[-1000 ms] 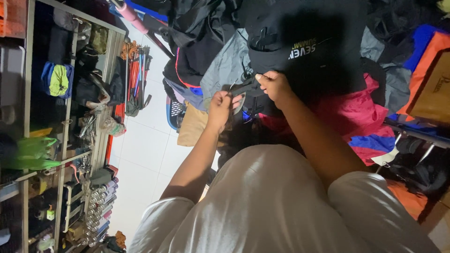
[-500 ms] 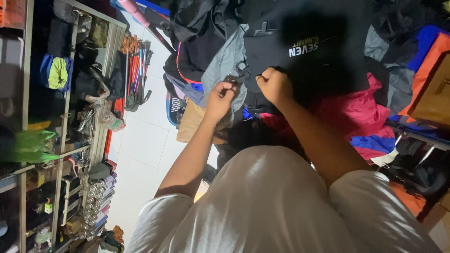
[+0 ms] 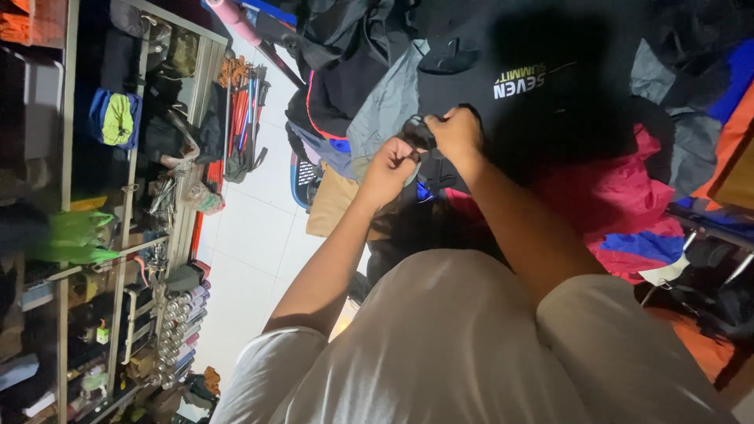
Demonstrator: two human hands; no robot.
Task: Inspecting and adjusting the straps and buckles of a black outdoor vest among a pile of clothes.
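My left hand (image 3: pixel 386 169) and my right hand (image 3: pixel 454 132) meet over a black garment (image 3: pixel 542 86) with pale lettering, which lies on a heap of clothes. Both hands pinch a small black strap piece (image 3: pixel 416 132) at the garment's edge, with the fingers closed on it. My bare forearms reach up from my white shirt (image 3: pixel 471 353), which fills the bottom of the view. A grey garment (image 3: pixel 385 106) lies just left of my hands. Red and blue fabric (image 3: pixel 613 196) lies to their right.
The view is tilted sideways. Shelves (image 3: pixel 126 235) packed with gear, bottles and bags fill the left side. White floor tiles (image 3: pixel 251 235) run between the shelves and the clothes heap. Red poles (image 3: pixel 239 118) lean near the shelves. Orange fabric (image 3: pixel 730 141) lies at the right edge.
My left hand has closed in on my right hand, and both now grip the black strap piece. The view has shifted slightly.
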